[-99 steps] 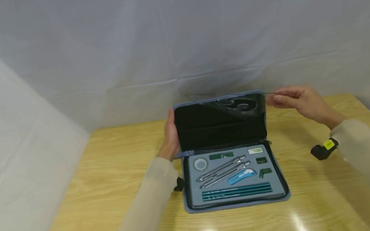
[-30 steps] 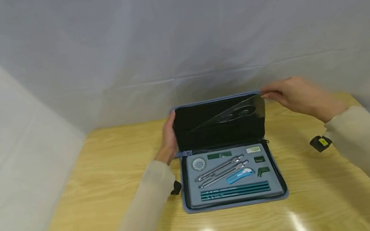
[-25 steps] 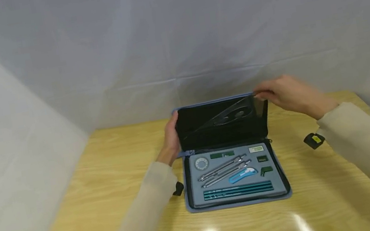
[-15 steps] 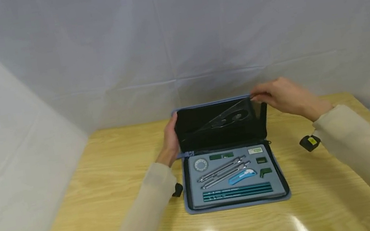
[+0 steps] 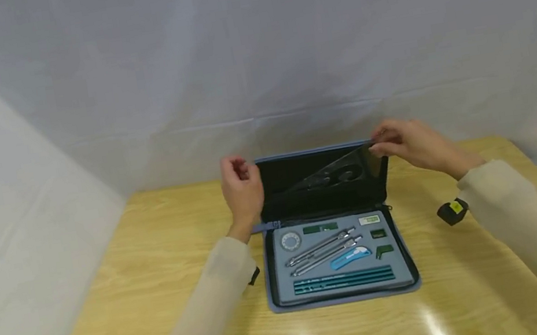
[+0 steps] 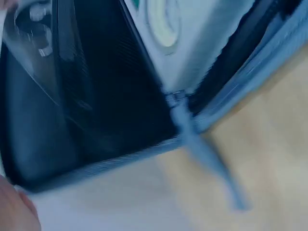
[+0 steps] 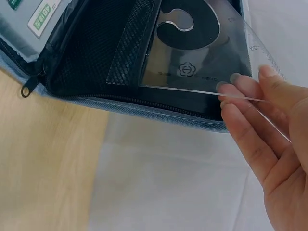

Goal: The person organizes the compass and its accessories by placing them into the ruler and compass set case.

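Note:
My right hand (image 5: pixel 420 146) pinches the corner of a clear set square (image 7: pixel 209 62) with curved cutouts. In the right wrist view the square's inner end lies behind the mesh pocket (image 7: pixel 130 53) of the case's raised lid. Beside the lid's upper left corner is my left hand (image 5: pixel 243 192), fingers loosely curled with nothing seen in them. Only a blurred part of it shows in the left wrist view, near the lid's corner. The blue zip case (image 5: pixel 346 298) lies unfolded, its grey tray (image 5: pixel 285 273) facing up.
The tray holds two silver compasses (image 5: pixel 321 251), a blue cutter (image 5: pixel 350 257), green pencils (image 5: pixel 343 280), a round white dial-like piece (image 5: pixel 290 240), an eraser (image 5: pixel 369 220) and small green pieces. Grey sheeting (image 5: pixel 252 64) stands behind the wooden table (image 5: pixel 180 240).
My left hand has come off the lid's edge and curled. My right hand has moved left since the first frame, and the set square has come down from the lid's top into its pocket.

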A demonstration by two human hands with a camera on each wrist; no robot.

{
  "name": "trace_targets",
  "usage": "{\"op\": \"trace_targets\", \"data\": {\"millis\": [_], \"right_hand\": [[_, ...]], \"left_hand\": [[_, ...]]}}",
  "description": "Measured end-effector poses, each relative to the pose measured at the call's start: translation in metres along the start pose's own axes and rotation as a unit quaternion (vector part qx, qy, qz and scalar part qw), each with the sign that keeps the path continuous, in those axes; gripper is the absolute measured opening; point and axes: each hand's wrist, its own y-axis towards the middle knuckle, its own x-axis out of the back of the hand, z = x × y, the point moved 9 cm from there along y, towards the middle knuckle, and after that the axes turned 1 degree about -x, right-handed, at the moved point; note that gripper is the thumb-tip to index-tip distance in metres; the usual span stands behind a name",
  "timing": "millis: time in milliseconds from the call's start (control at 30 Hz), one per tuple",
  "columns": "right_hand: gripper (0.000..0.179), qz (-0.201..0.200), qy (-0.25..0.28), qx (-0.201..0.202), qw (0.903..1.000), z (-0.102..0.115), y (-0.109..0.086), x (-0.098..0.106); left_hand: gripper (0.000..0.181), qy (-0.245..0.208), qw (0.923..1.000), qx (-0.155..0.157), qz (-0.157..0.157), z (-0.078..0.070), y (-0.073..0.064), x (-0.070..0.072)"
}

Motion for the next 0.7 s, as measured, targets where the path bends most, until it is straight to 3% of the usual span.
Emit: {"op": "trace_targets", "data": {"millis": [67, 100, 200, 267, 333, 500, 700], "right_hand": [[0.017, -0.016, 0.016, -0.014, 0.9997, -0.004, -0.001, 0.002], [0.016, -0.025, 0.022, -0.020, 0.9993, -0.007, -0.001, 0.002], [0.022, -0.053, 0.042, -0.027, 0.9973, -0.010, -0.003, 0.002], [0.027, -0.071, 0.055, -0.026, 0.9957, -0.010, -0.004, 0.000], [0.029, -0.086, 0.072, -0.024, 0.9935, -0.009, -0.005, -0.001], [0.027, -0.128, 0.121, -0.029, 0.9840, -0.011, -0.008, -0.002], [0.027, -0.169, 0.212, -0.051, 0.9611, -0.016, -0.011, -0.005]], "left_hand": [[0.009, 0.030, 0.9930, -0.100, 0.056, -0.029, -0.005, -0.016], [0.009, 0.042, 0.9833, -0.151, 0.093, -0.042, -0.011, -0.026], [0.012, 0.118, 0.9412, -0.270, 0.166, -0.067, -0.034, -0.051], [0.015, 0.157, 0.9183, -0.308, 0.193, -0.073, -0.045, -0.063], [0.019, 0.178, 0.9076, -0.316, 0.211, -0.074, -0.050, -0.072], [0.024, 0.180, 0.8958, -0.319, 0.252, -0.077, -0.052, -0.088], [0.019, 0.191, 0.8718, -0.337, 0.300, -0.082, -0.050, -0.097]]}}
